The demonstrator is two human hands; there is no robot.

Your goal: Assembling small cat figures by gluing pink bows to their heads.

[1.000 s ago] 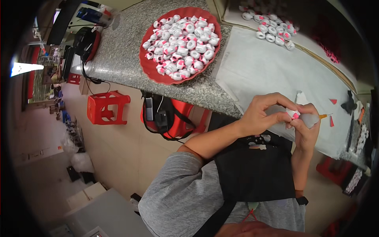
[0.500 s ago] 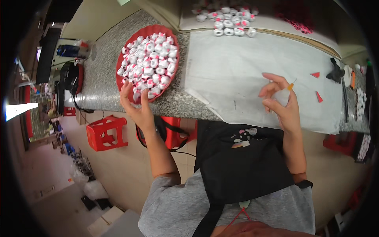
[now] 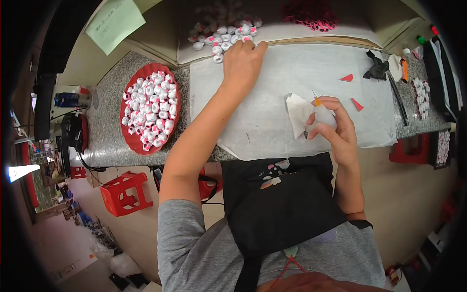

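The left hand (image 3: 242,61) has left the red tray (image 3: 127,131) and is now reaching into the loose pile of white pieces (image 3: 221,36), fingers curling over one at their tips. The right hand (image 3: 335,129) is still gripping the small bottle (image 3: 323,117), folded paper (image 3: 296,111) just beside its fingertips.

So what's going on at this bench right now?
A person in a dark apron works at a paper-covered counter. The left hand reaches to a heap of small white pieces at the back. The right hand holds a small squeeze bottle with an orange tip, beside a scrap of white paper. A red tray holds more white and pink pieces.
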